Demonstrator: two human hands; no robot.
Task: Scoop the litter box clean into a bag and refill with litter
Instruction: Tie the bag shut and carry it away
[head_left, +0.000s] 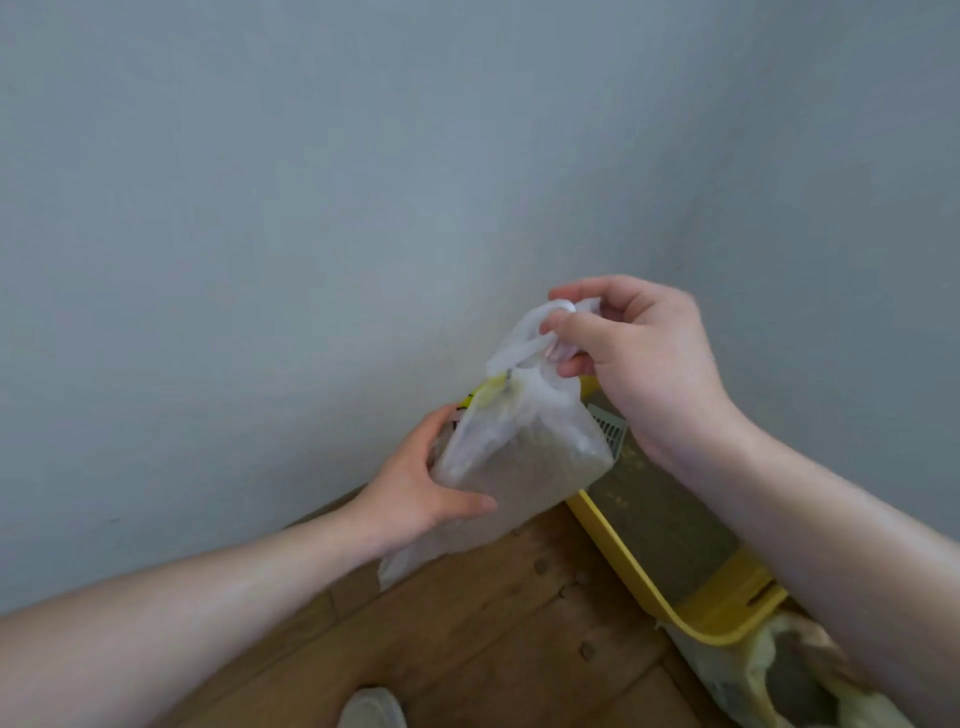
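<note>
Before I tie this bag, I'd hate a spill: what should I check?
1. Grip of left hand on the lower part of the bag: ok.
2. Pinch of right hand on bag's top: ok.
3. Top knotted: cannot tell.
4. No litter on floor: not ok, bits lie scattered.
5. The scoop lies in the box: ok.

Yellow litter box (737, 587) on wooden floor (493, 623)

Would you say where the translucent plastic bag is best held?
Grip the translucent plastic bag by its bunched neck, from above, as the right hand pinches it; the contents sag low, so the left hand steadies the full bottom from the side.
</note>
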